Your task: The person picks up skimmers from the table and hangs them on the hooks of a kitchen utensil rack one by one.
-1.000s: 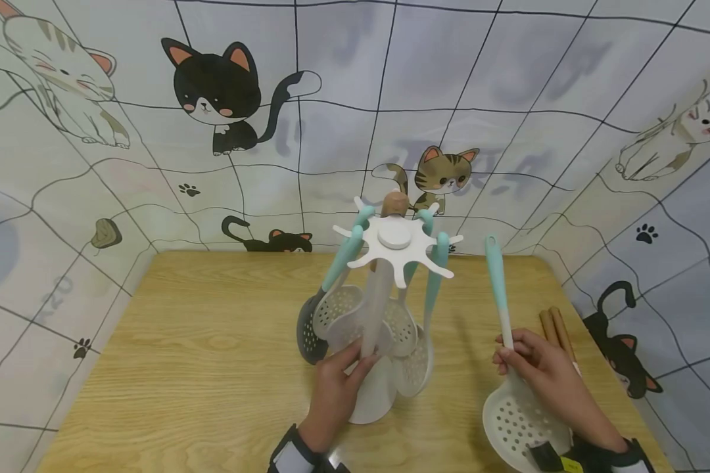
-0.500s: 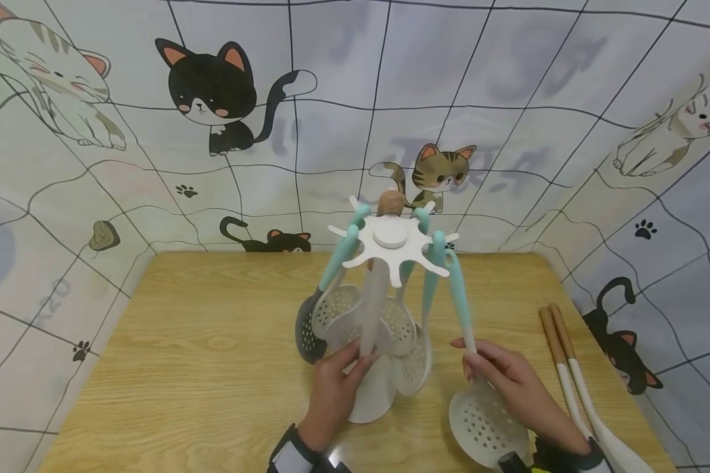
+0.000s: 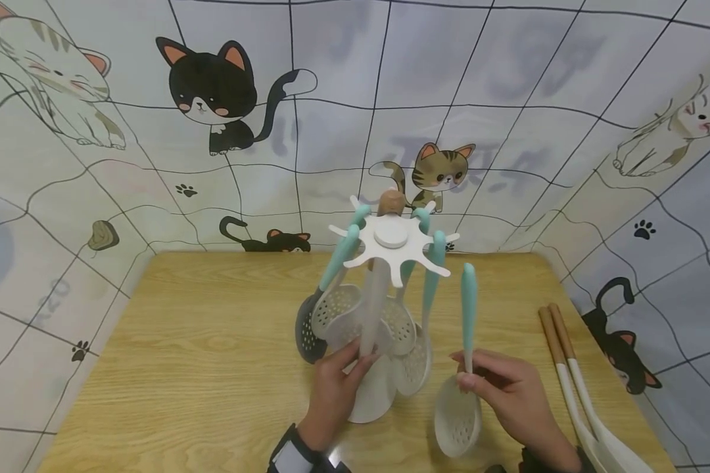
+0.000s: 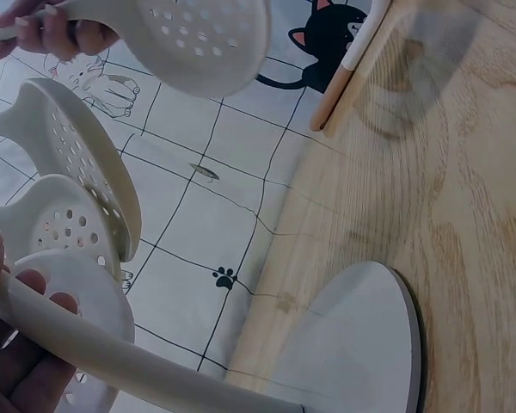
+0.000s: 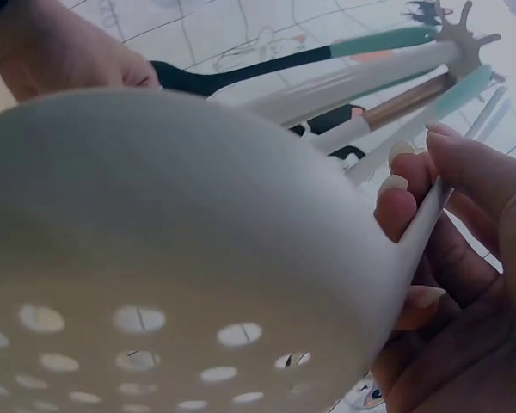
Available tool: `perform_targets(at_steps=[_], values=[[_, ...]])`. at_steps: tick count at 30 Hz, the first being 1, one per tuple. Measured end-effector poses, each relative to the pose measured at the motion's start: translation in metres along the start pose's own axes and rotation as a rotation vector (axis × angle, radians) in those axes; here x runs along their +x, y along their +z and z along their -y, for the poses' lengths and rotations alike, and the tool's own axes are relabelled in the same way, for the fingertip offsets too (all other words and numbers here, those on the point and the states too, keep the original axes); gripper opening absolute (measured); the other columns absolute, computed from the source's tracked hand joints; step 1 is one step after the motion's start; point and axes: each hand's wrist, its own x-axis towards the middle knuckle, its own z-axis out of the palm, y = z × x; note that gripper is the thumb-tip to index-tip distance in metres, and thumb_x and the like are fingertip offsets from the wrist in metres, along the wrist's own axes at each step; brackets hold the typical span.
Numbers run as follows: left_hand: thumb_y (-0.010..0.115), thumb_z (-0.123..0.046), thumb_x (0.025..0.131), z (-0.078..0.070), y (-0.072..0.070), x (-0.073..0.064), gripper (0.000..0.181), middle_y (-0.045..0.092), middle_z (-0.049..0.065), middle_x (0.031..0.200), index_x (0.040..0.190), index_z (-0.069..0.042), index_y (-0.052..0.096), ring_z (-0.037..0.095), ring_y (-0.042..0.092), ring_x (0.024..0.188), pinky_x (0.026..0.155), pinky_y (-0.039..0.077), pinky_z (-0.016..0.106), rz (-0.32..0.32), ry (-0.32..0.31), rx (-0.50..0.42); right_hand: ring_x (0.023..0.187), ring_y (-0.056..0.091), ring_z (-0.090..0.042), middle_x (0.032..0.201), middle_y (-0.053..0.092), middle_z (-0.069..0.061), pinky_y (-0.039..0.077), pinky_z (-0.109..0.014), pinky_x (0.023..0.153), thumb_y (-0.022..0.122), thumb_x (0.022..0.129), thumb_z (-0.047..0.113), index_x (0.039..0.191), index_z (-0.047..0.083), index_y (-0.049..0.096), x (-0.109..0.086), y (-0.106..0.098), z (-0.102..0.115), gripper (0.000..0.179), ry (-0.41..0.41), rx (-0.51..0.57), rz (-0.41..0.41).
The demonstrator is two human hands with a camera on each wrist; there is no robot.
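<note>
Near the middle of the table stands a white utensil rack [image 3: 390, 238] with a star-shaped hook top and a round base. My left hand [image 3: 334, 387] grips its pole low down. Several teal-handled utensils hang from the hooks, including a dark slotted spoon [image 3: 309, 332] and pale perforated ones. To the right of the rack, my right hand [image 3: 509, 394] pinches the thin neck of a white skimmer [image 3: 455, 424]. Its teal handle points up, apart from the hooks, and its perforated bowl hangs below the fingers. The right wrist view shows this bowl close up, with fingers and thumb around the neck.
Two white utensils with wooden handles [image 3: 559, 335] lie along the table's right edge. Another wooden handle [image 3: 392, 202] hangs at the back of the rack. A cat-patterned covering [image 3: 343, 131] rises behind and beside the wooden table [image 3: 213, 368].
My right hand has carried the skimmer left towards the rack and turned it, so the bowl looks narrower. The wooden-handled utensils are more exposed. My left hand keeps its grip.
</note>
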Motion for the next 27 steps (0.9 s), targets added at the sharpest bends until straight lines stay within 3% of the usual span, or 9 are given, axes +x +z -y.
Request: perform_targets(at_steps=[12, 27], values=[[0.067, -0.024, 0.087, 0.0, -0.001, -0.001, 0.026, 0.069, -0.003, 0.11, 0.112, -0.017, 0.07, 0.018, 0.067, 0.101, 0.082, 0.05, 0.023, -0.007, 0.005, -0.001, 0.085, 0.065, -0.01, 0.102, 0.07, -0.008, 0.051, -0.026, 0.067, 0.058, 0.072, -0.028, 0.106, -0.004, 0.068, 0.008, 0.015, 0.013, 0.042, -0.201, 0.182, -0.028], [0.068, -0.024, 0.087, 0.003, 0.0, -0.001, 0.026, 0.07, -0.002, 0.108, 0.112, -0.018, 0.07, 0.017, 0.068, 0.099, 0.081, 0.05, 0.022, -0.027, 0.022, 0.026, 0.081, 0.063, -0.014, 0.092, 0.068, -0.011, 0.051, -0.027, 0.069, 0.061, 0.073, -0.026, 0.109, -0.015, 0.063, 0.018, 0.025, 0.019, 0.038, -0.302, 0.283, -0.009]])
